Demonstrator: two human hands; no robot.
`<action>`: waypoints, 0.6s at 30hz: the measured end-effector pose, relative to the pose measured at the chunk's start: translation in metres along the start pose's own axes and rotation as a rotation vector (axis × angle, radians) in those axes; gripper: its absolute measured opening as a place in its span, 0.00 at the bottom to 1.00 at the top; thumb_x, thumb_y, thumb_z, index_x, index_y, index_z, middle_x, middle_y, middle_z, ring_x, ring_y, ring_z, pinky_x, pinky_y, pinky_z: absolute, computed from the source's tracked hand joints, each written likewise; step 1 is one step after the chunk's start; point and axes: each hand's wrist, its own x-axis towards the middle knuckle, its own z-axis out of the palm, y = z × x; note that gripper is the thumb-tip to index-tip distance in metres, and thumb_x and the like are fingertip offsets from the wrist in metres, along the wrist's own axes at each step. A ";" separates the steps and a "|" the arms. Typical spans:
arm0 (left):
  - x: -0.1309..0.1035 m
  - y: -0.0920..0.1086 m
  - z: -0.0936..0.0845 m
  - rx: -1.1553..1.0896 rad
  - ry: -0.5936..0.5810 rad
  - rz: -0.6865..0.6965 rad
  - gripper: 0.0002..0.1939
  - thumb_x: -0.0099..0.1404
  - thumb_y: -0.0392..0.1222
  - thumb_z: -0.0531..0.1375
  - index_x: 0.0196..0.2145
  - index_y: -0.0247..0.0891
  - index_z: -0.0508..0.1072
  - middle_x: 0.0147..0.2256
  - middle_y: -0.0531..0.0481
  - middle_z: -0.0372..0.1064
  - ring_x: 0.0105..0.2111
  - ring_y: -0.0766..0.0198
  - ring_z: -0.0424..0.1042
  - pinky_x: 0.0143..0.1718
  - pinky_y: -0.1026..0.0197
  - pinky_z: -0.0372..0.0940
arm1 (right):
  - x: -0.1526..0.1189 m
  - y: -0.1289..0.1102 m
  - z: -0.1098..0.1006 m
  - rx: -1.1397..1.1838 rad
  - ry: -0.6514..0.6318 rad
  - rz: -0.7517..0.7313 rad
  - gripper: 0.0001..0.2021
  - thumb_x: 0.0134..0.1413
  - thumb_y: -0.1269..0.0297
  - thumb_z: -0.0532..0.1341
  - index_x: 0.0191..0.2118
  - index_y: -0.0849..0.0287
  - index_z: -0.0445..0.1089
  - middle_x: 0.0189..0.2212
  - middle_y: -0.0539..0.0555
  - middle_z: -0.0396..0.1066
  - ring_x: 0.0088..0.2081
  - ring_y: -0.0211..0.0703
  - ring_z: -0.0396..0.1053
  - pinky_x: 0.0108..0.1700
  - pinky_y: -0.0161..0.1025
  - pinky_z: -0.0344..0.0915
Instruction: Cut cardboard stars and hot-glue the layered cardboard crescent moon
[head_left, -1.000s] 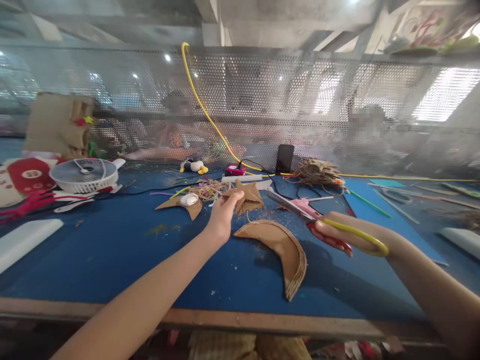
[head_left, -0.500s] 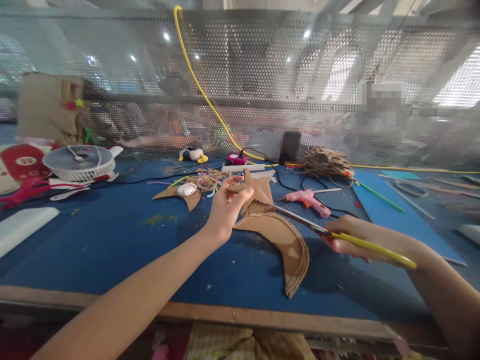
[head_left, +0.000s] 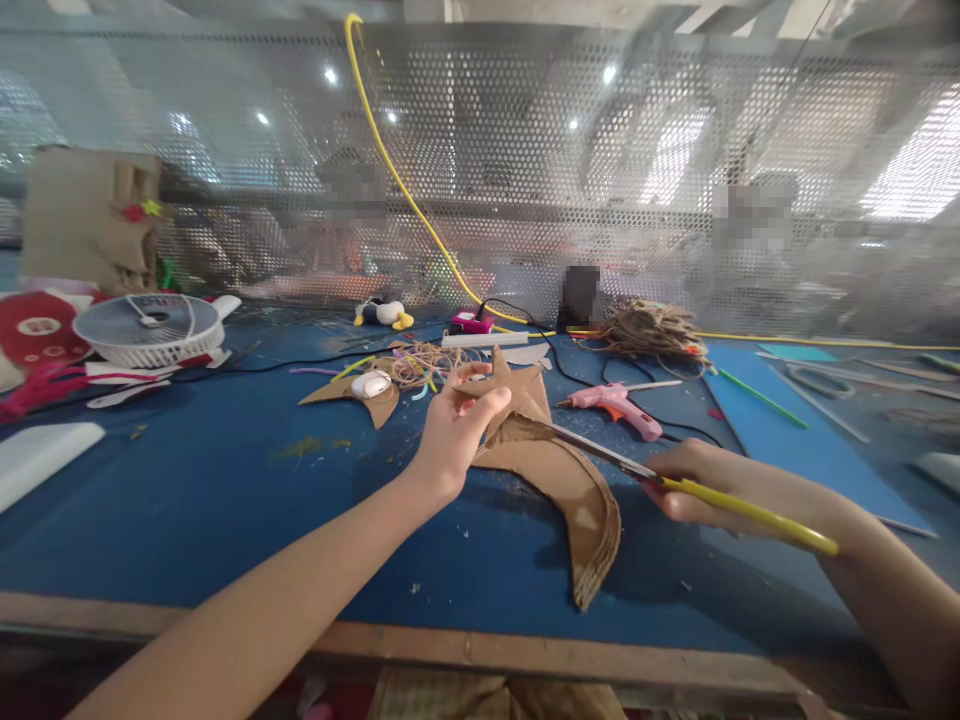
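Near the middle of the view, my left hand (head_left: 448, 430) pinches a brown cardboard star (head_left: 517, 393) between thumb and fingers. My right hand (head_left: 701, 485) is wrapped round yellow-handled scissors (head_left: 750, 512), whose blades point left and reach the star's lower right edge. Whether the blades are parted is too small to tell. Just below the star, a thick crescent of layered cardboard (head_left: 592, 510) lies on the blue table (head_left: 300, 530). The star hides part of the crescent's upper end.
A pink glue gun (head_left: 626, 410) lies behind my right hand. Beyond my left hand are tangled strings (head_left: 427, 365) and a white round object (head_left: 371, 384) on cardboard. A white basket (head_left: 146, 335) stands left, a twine bundle (head_left: 652, 328) back right.
Both hands keep their grips on the star and the scissors, with the blades still at the star's edge. The view has tilted slightly, shifting the crescent and the table edge a little lower.
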 end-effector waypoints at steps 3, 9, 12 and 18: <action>-0.001 0.000 -0.001 0.003 -0.037 -0.033 0.23 0.55 0.48 0.70 0.47 0.42 0.72 0.33 0.53 0.75 0.35 0.60 0.74 0.39 0.59 0.66 | 0.000 -0.007 0.001 -0.016 0.010 0.021 0.31 0.58 0.30 0.51 0.28 0.58 0.64 0.24 0.50 0.61 0.26 0.39 0.57 0.27 0.36 0.54; 0.001 -0.001 -0.003 0.074 -0.049 0.020 0.21 0.57 0.48 0.69 0.46 0.43 0.72 0.32 0.53 0.73 0.37 0.60 0.73 0.41 0.59 0.65 | 0.001 -0.014 0.003 -0.067 0.054 0.013 0.32 0.59 0.30 0.51 0.27 0.58 0.65 0.26 0.52 0.62 0.29 0.42 0.58 0.28 0.36 0.55; 0.002 0.000 -0.004 0.107 -0.052 0.041 0.20 0.57 0.48 0.69 0.47 0.44 0.73 0.32 0.53 0.73 0.38 0.59 0.73 0.42 0.58 0.65 | 0.004 -0.008 0.005 -0.056 0.057 0.017 0.30 0.59 0.32 0.53 0.25 0.58 0.63 0.23 0.50 0.58 0.27 0.40 0.56 0.27 0.36 0.52; 0.006 0.003 -0.007 0.181 -0.064 0.128 0.16 0.57 0.46 0.69 0.43 0.43 0.75 0.37 0.50 0.72 0.38 0.60 0.71 0.44 0.59 0.64 | 0.009 0.009 0.013 -0.002 0.076 0.021 0.29 0.58 0.35 0.59 0.22 0.58 0.61 0.21 0.46 0.50 0.24 0.35 0.48 0.25 0.36 0.45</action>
